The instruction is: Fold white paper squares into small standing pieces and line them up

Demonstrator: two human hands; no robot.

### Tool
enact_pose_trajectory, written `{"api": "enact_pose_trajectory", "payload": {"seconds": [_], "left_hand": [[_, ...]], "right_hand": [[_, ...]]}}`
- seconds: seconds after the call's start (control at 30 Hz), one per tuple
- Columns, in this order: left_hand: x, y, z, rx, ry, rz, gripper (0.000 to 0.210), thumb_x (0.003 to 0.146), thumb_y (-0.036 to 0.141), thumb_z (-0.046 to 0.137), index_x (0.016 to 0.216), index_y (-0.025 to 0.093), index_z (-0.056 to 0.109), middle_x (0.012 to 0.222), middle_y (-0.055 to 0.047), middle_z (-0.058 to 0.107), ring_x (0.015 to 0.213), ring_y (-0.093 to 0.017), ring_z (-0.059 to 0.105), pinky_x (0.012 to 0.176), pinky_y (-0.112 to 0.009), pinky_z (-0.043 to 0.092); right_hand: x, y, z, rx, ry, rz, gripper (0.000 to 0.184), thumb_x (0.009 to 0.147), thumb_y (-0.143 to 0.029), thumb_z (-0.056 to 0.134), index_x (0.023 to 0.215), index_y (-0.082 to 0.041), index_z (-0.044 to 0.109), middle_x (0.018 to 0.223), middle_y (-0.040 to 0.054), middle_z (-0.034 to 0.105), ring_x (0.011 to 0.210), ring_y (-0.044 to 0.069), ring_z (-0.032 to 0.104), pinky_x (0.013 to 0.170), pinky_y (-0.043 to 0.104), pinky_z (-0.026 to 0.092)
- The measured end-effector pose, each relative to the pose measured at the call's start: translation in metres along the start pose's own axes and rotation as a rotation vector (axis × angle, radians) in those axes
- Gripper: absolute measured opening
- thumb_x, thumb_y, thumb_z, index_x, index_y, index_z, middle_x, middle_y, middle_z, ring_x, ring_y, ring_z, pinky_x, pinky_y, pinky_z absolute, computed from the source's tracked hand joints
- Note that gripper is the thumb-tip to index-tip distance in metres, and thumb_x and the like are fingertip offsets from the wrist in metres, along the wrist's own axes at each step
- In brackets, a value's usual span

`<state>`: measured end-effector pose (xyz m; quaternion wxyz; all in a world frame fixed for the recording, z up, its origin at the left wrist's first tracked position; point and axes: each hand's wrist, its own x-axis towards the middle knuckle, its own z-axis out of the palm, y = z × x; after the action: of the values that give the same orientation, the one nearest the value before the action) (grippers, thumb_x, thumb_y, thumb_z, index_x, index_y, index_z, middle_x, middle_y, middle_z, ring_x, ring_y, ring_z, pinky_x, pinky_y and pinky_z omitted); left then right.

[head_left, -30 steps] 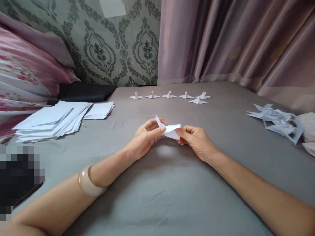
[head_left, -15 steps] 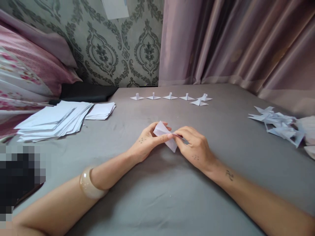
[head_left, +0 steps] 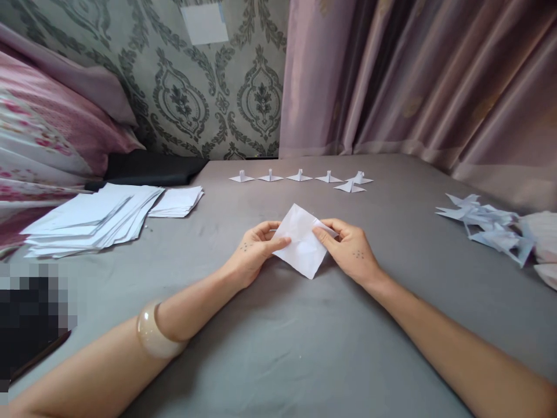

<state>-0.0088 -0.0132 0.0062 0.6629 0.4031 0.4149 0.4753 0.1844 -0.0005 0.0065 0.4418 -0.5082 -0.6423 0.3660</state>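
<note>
Between my hands, a white square of paper (head_left: pixel 300 244) is spread out with one corner pointing away from me and one toward me. Faint creases cross its face. My left hand (head_left: pixel 259 247) pinches the left corner, thumb on top and fingers behind the sheet. At the right corner, my right hand (head_left: pixel 348 244) grips the paper the same way, its thumb lying near the edge. The sheet is held a little above the grey cloth (head_left: pixel 287 342), tilted toward me.
Several folded paper figures (head_left: pixel 300 176) stand in a row at the back. More folded paper pieces (head_left: pixel 491 223) are heaped at the right. On the left lie a stack of large white sheets (head_left: pixel 91 220) and a smaller stack of paper (head_left: pixel 176 201), by a black item (head_left: pixel 152 168).
The paper was folded or bent narrow between my fingers; now it is opened out flat. My right hand has shifted slightly right and turned, with its thumb now on the face.
</note>
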Motion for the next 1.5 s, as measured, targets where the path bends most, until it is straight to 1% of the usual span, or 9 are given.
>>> {"api": "enact_pose_trajectory", "payload": {"seconds": [0.33, 0.5, 0.63, 0.87, 0.93, 1.03, 1.1, 1.2, 1.5], "left_hand": [[0.009, -0.004, -0.003, -0.012, 0.167, 0.038, 0.035, 0.065, 0.029, 0.078, 0.095, 0.013, 0.068, 0.089, -0.010, 0.072, 0.073, -0.018, 0.067, 0.068, -0.029, 0.052], [0.011, -0.005, -0.006, 0.016, 0.268, 0.058, 0.039, 0.067, 0.031, 0.074, 0.099, 0.011, 0.065, 0.092, -0.012, 0.071, 0.080, -0.022, 0.068, 0.073, -0.032, 0.052], [0.014, -0.006, -0.005, 0.094, 0.289, 0.043, 0.036, 0.070, 0.029, 0.070, 0.100, 0.011, 0.061, 0.090, -0.012, 0.071, 0.082, -0.023, 0.067, 0.078, -0.035, 0.051], [0.019, 0.006, -0.022, 0.360, 0.374, -0.036, 0.054, 0.068, 0.018, 0.066, 0.118, 0.012, 0.045, 0.089, -0.008, 0.065, 0.065, -0.016, 0.063, 0.060, -0.028, 0.050], [0.018, 0.010, -0.034, 0.624, 0.406, 0.034, 0.064, 0.071, 0.020, 0.064, 0.128, 0.014, 0.035, 0.084, -0.004, 0.062, 0.057, -0.014, 0.058, 0.056, -0.028, 0.047], [0.013, 0.016, -0.041, 1.046, 0.458, 0.430, 0.053, 0.075, 0.024, 0.062, 0.124, 0.018, 0.043, 0.105, -0.009, 0.057, 0.085, -0.019, 0.059, 0.075, -0.034, 0.048], [0.007, 0.017, -0.036, 1.231, 0.351, 0.650, 0.035, 0.079, 0.029, 0.061, 0.112, 0.019, 0.054, 0.115, -0.011, 0.055, 0.103, -0.024, 0.053, 0.089, -0.039, 0.042], [-0.002, 0.013, -0.024, 1.402, -0.010, 0.639, 0.030, 0.081, 0.040, 0.063, 0.104, 0.021, 0.059, 0.112, -0.009, 0.062, 0.109, -0.027, 0.051, 0.094, -0.042, 0.036], [0.000, 0.011, -0.029, 1.536, -0.275, 0.591, 0.021, 0.090, 0.023, 0.044, 0.098, 0.016, 0.062, 0.105, -0.013, 0.065, 0.102, -0.027, 0.056, 0.100, -0.044, 0.029]], "right_hand": [[0.011, 0.007, 0.004, 0.127, -0.007, 0.100, 0.057, 0.078, -0.039, 0.064, 0.126, -0.018, 0.044, 0.085, 0.0050, 0.071, 0.074, 0.018, 0.065, 0.067, 0.033, 0.052], [0.002, 0.008, 0.006, -0.294, 0.120, -0.215, 0.028, 0.083, -0.023, 0.056, 0.111, -0.021, 0.056, 0.105, 0.0072, 0.065, 0.088, 0.019, 0.061, 0.073, 0.033, 0.051], [-0.006, 0.006, 0.010, -0.559, -0.109, -0.438, 0.022, 0.087, -0.017, 0.050, 0.104, -0.023, 0.063, 0.104, 0.0055, 0.063, 0.097, 0.021, 0.056, 0.085, 0.037, 0.047], [-0.007, 0.009, 0.011, -0.718, -0.249, -0.433, 0.021, 0.090, -0.022, 0.048, 0.102, -0.023, 0.065, 0.103, 0.0068, 0.061, 0.094, 0.022, 0.054, 0.082, 0.038, 0.048], [-0.007, 0.009, 0.010, -0.723, -0.253, -0.433, 0.022, 0.090, -0.022, 0.048, 0.103, -0.023, 0.065, 0.104, 0.0070, 0.061, 0.095, 0.022, 0.054, 0.081, 0.037, 0.048], [-0.007, 0.008, 0.011, -0.717, -0.251, -0.414, 0.022, 0.090, -0.023, 0.048, 0.104, -0.023, 0.065, 0.105, 0.0071, 0.060, 0.095, 0.022, 0.053, 0.081, 0.038, 0.048], [-0.007, 0.007, 0.011, -0.707, -0.254, -0.395, 0.023, 0.090, -0.023, 0.048, 0.106, -0.023, 0.064, 0.106, 0.0072, 0.060, 0.096, 0.023, 0.053, 0.082, 0.038, 0.048], [-0.006, 0.007, 0.012, -0.685, -0.252, -0.369, 0.024, 0.090, -0.023, 0.048, 0.109, -0.021, 0.062, 0.107, 0.0085, 0.059, 0.098, 0.024, 0.052, 0.085, 0.040, 0.047], [-0.005, 0.009, 0.013, -0.620, -0.192, -0.357, 0.025, 0.087, -0.021, 0.052, 0.109, -0.019, 0.064, 0.104, 0.0098, 0.059, 0.098, 0.023, 0.054, 0.089, 0.039, 0.047]]}}
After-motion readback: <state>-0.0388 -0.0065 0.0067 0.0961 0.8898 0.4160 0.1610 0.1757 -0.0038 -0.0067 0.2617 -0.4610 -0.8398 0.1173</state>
